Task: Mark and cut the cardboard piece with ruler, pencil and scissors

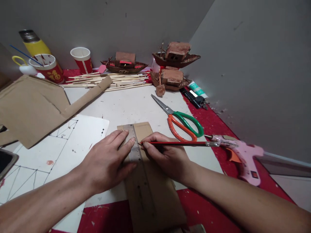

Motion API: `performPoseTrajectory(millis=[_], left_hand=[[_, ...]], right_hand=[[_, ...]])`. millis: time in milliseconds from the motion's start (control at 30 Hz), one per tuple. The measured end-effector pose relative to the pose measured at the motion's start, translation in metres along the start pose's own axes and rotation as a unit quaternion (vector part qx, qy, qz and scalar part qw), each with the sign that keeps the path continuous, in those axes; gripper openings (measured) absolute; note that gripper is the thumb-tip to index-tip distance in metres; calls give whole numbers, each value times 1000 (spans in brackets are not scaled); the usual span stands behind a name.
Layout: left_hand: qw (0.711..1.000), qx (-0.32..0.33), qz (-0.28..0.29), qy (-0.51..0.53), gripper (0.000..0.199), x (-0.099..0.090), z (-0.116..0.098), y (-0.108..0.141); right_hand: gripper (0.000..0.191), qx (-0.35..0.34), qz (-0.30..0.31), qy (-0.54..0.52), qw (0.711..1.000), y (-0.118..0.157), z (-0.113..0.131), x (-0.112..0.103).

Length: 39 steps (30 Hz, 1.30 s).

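Observation:
A clear ruler [135,152] lies lengthwise on a strip of brown cardboard [160,194]. My left hand [109,158] rests flat over the ruler, fingers stretched out and pressing it against the cardboard. My right hand [167,155] pinches a red and black pencil [179,143], whose tip touches beside the ruler's right edge. Just beyond the right hand, scissors [177,118] with green and orange handles lie with blades pointing away. The ruler is partly covered by my left fingers.
A pink glue gun [243,155] lies at right. Cut cardboard [36,103] and a paper drawing [70,145] cover the left. Thin wooden sticks [121,79], paper cups [82,60] and brown model boats [125,62] line the back, near a grey wall.

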<state>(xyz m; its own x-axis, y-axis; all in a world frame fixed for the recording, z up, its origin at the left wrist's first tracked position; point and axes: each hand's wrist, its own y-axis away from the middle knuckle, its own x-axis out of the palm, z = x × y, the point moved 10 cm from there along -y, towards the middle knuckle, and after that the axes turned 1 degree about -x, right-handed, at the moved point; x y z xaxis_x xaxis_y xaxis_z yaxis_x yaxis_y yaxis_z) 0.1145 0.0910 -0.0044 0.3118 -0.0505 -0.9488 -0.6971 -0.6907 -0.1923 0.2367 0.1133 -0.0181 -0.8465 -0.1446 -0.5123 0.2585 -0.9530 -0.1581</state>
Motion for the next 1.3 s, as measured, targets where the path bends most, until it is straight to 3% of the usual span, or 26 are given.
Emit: performPoseTrajectory(millis=[400, 667, 833, 1200, 1300], left_hand=[[1000, -5, 7, 0, 52, 0, 0, -1], [1000, -8, 7, 3, 53, 1, 1, 0], [1000, -9, 8, 2, 53, 2, 2, -1], [1000, -14, 6, 3, 53, 1, 2, 0], [1000, -12, 11, 5, 52, 1, 1, -1]], right_hand=[[16, -85, -22, 140, 986, 3, 16, -4], [14, -75, -16, 79, 994, 2, 14, -2], [15, -98, -18, 124, 987, 3, 20, -3], [14, -92, -9, 102, 990, 3, 18, -2], [13, -16, -40, 38, 998, 4, 3, -10]])
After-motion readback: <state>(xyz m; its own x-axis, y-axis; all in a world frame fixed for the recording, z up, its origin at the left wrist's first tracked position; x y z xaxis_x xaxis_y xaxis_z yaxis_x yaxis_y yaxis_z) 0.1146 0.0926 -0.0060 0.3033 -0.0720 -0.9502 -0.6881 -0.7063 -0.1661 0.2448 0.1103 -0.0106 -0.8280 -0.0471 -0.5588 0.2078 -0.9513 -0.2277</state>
